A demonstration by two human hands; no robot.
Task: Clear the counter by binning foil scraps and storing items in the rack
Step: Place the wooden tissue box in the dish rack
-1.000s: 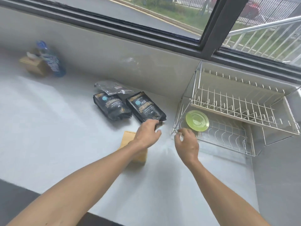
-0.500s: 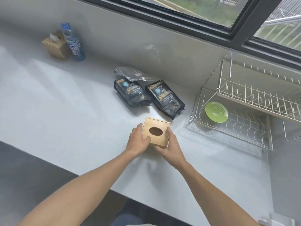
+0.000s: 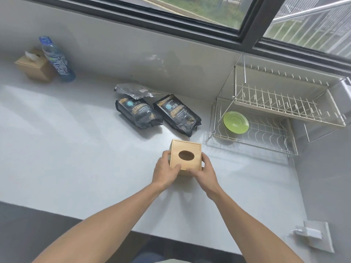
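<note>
Pale white-grey counter point(image 3: 57, 149) and wall, with a black window frame point(image 3: 245, 33) above. Light tan wooden box point(image 3: 187, 149) with a dark oval hole; a second tan box point(image 3: 34, 69) at far left with white tissue, beside a clear bottle point(image 3: 57, 61) with blue cap and blue-and-white label. Two black pouches point(image 3: 138, 114) with gold lettering and a light-blue round mark each, a crinkled silver foil bag point(image 3: 133, 91) behind them, and a lime-green plate point(image 3: 235, 122) with ringed pattern in a silver and cream wire rack point(image 3: 284, 103).
</note>
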